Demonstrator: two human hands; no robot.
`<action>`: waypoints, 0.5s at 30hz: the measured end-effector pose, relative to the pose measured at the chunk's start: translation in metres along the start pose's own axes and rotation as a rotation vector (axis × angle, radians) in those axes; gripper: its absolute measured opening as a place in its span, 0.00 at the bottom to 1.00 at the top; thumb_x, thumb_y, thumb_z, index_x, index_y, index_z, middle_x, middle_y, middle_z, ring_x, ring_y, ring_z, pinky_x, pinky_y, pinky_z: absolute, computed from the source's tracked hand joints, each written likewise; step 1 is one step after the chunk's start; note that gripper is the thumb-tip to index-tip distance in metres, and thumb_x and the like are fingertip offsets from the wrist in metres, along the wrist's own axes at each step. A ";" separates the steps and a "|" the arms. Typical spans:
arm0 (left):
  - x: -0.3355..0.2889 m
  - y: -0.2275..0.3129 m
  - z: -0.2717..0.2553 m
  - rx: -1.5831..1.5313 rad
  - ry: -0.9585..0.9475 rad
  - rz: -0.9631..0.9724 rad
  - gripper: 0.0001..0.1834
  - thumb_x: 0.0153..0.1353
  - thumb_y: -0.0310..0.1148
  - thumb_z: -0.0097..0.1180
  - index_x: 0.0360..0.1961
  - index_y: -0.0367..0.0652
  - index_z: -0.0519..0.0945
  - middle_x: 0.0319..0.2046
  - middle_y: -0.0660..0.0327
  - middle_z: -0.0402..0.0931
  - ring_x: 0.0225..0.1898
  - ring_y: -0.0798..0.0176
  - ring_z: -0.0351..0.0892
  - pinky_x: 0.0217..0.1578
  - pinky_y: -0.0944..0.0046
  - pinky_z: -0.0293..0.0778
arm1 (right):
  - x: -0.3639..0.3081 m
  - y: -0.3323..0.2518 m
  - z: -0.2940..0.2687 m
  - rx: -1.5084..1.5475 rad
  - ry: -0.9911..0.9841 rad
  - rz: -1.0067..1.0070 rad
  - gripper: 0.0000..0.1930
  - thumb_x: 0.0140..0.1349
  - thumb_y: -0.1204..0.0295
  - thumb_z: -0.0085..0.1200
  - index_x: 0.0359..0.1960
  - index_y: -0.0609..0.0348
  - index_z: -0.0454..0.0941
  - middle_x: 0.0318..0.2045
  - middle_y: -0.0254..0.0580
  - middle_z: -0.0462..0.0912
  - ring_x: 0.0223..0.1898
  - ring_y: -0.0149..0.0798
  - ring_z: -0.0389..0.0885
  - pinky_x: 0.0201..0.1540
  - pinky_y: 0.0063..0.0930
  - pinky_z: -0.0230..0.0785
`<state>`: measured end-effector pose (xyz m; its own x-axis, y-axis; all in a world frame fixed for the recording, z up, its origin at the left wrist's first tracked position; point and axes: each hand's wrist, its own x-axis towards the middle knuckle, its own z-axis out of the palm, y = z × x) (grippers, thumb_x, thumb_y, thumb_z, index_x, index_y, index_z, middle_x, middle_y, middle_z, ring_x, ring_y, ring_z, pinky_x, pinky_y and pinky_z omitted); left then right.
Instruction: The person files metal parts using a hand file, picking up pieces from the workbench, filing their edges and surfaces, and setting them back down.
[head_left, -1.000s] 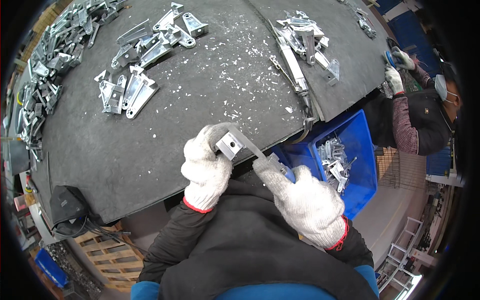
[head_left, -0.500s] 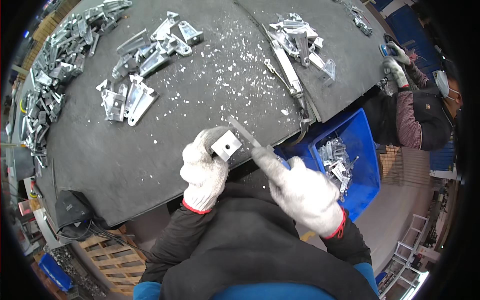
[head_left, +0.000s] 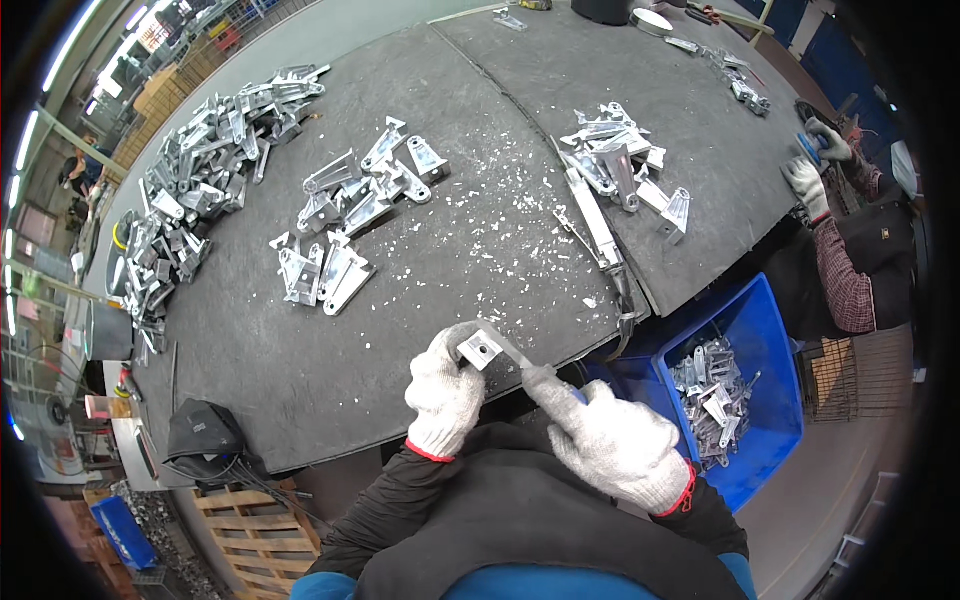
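Note:
My left hand, in a whitish knit glove with a red cuff, is closed on a small silver metal bracket, its squared end with a round hole turned up. Gripped in my gloved right hand is a flat metal file, index finger stretched along it. The file's narrow blade lies against or just beside the bracket's edge; exact contact cannot be made out. A little blue of its handle shows by my fingers. Both hands are just over the near edge of the dark worktable.
Finished-looking metal brackets lie in a large heap at far left and smaller groups mid-table, among pale chips. A long tool with a cable lies by the table seam. A blue bin of brackets stands right. A co-worker's gloved hands work beyond.
My view has tilted up, so the table and its things sit lower and farther right. The bracket has turned slightly in my left hand, and the file blade is now closer across its edge.

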<state>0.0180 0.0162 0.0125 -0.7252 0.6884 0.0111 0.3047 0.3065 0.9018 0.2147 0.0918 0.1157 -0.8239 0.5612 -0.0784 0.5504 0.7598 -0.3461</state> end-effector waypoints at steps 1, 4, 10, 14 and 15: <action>0.001 0.002 0.002 -0.003 -0.002 0.007 0.24 0.53 0.12 0.53 0.50 0.42 0.86 0.41 0.55 0.88 0.41 0.58 0.90 0.43 0.63 0.83 | -0.002 0.003 0.005 -0.003 0.007 0.003 0.37 0.60 0.65 0.61 0.73 0.20 0.69 0.24 0.39 0.68 0.11 0.37 0.71 0.11 0.37 0.62; 0.006 0.006 0.005 0.124 -0.019 0.088 0.22 0.54 0.15 0.55 0.49 0.44 0.86 0.41 0.56 0.88 0.39 0.55 0.90 0.41 0.64 0.84 | 0.001 0.004 0.009 -0.085 0.013 -0.025 0.35 0.63 0.65 0.58 0.74 0.21 0.69 0.23 0.37 0.67 0.10 0.36 0.70 0.10 0.38 0.61; 0.005 -0.011 -0.008 -0.031 0.058 0.086 0.18 0.58 0.18 0.58 0.49 0.45 0.85 0.41 0.53 0.88 0.38 0.54 0.91 0.40 0.60 0.85 | 0.014 -0.019 0.005 -0.166 -0.144 0.070 0.39 0.62 0.65 0.59 0.76 0.23 0.62 0.30 0.48 0.77 0.19 0.52 0.81 0.20 0.49 0.75; -0.002 -0.001 -0.004 -0.138 0.125 0.350 0.19 0.57 0.19 0.58 0.50 0.47 0.85 0.40 0.50 0.87 0.41 0.47 0.89 0.42 0.55 0.85 | 0.005 -0.022 -0.009 -0.082 -0.166 0.121 0.39 0.60 0.65 0.63 0.75 0.29 0.64 0.36 0.54 0.80 0.22 0.52 0.82 0.23 0.49 0.76; 0.002 0.006 -0.005 0.156 -0.043 0.175 0.20 0.58 0.20 0.57 0.53 0.45 0.83 0.44 0.46 0.86 0.44 0.45 0.89 0.45 0.55 0.84 | -0.001 -0.024 -0.013 -0.093 -0.174 0.110 0.44 0.56 0.63 0.67 0.76 0.36 0.61 0.41 0.62 0.81 0.31 0.58 0.86 0.33 0.51 0.80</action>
<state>0.0150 0.0161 0.0207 -0.6267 0.7666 0.1399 0.5177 0.2754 0.8100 0.2040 0.0773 0.1366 -0.7649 0.5829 -0.2740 0.6413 0.7289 -0.2397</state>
